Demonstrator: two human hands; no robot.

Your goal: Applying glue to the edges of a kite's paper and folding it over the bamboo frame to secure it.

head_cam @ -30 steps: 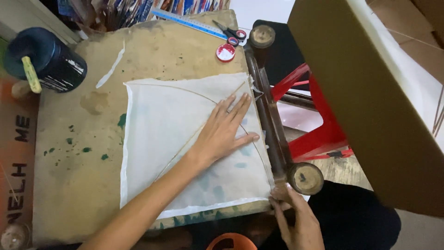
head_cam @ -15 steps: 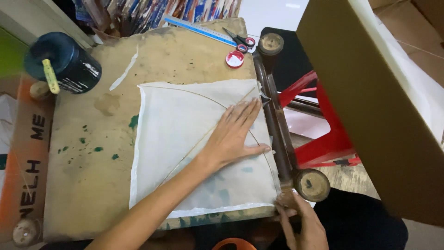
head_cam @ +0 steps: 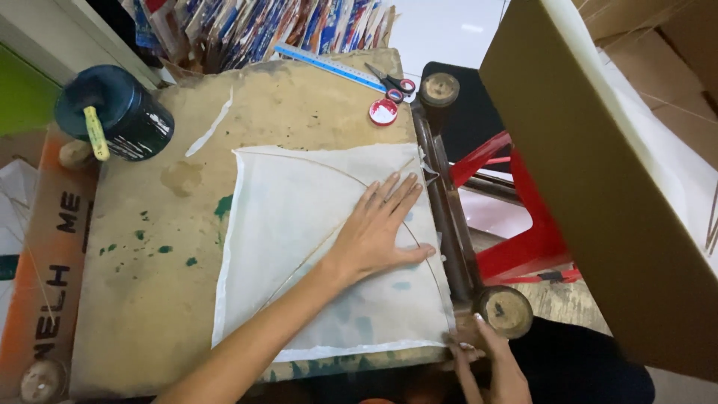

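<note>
A white paper sheet [head_cam: 299,224] lies on a worn, paint-stained board [head_cam: 142,314]. A thin curved stick [head_cam: 314,161] arcs over its top, and a straight stick [head_cam: 299,269] runs diagonally across it. My left hand [head_cam: 378,233] lies flat on the sheet's right half, palm down with fingers spread, where the sticks run. My right hand [head_cam: 490,363] is at the sheet's near right corner, fingers closed on the paper's edge at the board's corner. My wrist is cut off by the frame's bottom edge.
A dark bar [head_cam: 449,224] with a round wheel [head_cam: 506,310] at each end runs along the board's right edge. Scissors [head_cam: 393,82], a red lid [head_cam: 384,112] and a blue ruler [head_cam: 329,66] lie at the far edge. A dark jar [head_cam: 116,112] stands far left. A cardboard box [head_cam: 598,187] and red stool [head_cam: 523,224] are on the right.
My left hand stays pressed flat on the sheet. My right hand stays at the sheet's near right corner. Only the view has shifted slightly.
</note>
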